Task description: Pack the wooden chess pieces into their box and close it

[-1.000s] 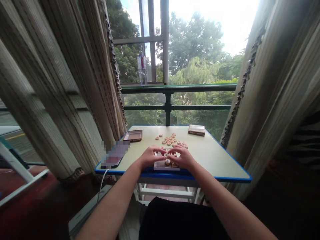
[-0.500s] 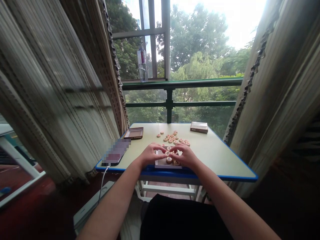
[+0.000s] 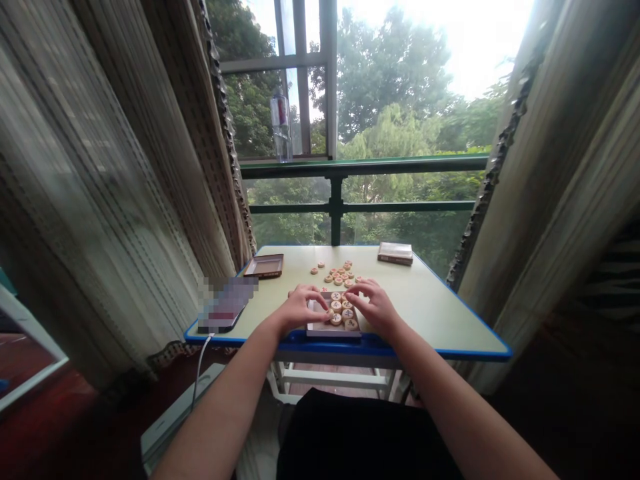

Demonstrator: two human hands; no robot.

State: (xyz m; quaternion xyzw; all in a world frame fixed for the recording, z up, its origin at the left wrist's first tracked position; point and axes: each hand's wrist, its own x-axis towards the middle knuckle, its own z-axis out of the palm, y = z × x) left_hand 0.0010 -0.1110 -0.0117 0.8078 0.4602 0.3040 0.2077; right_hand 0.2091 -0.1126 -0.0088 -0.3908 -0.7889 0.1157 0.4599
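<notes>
Several round wooden Chinese chess pieces (image 3: 336, 305) with dark characters stand in two columns in a shallow open box (image 3: 316, 328) at the table's near edge. My left hand (image 3: 301, 308) reaches over the box's left side. Its thumb and forefinger are closed about a piece (image 3: 331, 313) seen edge-on, beside the left column. At the far right corner my right hand (image 3: 374, 304) has its thumb and forefinger slightly apart, close to the top piece of the right column. Beyond the box lies a loose cluster of pieces with red characters (image 3: 339, 281), partly hidden behind my right hand.
On the left of the table (image 3: 440, 313) are a shallow box lid (image 3: 265, 266) and a phone (image 3: 227, 307) with a white cable (image 3: 201, 365). A small flat box (image 3: 395, 253) lies at the far right. Behind the table runs a green railing (image 3: 400, 166).
My hands have moved apart from the middle of the box, uncovering the pieces in two columns. My right hand has shifted slightly back and away. The view has turned a little.
</notes>
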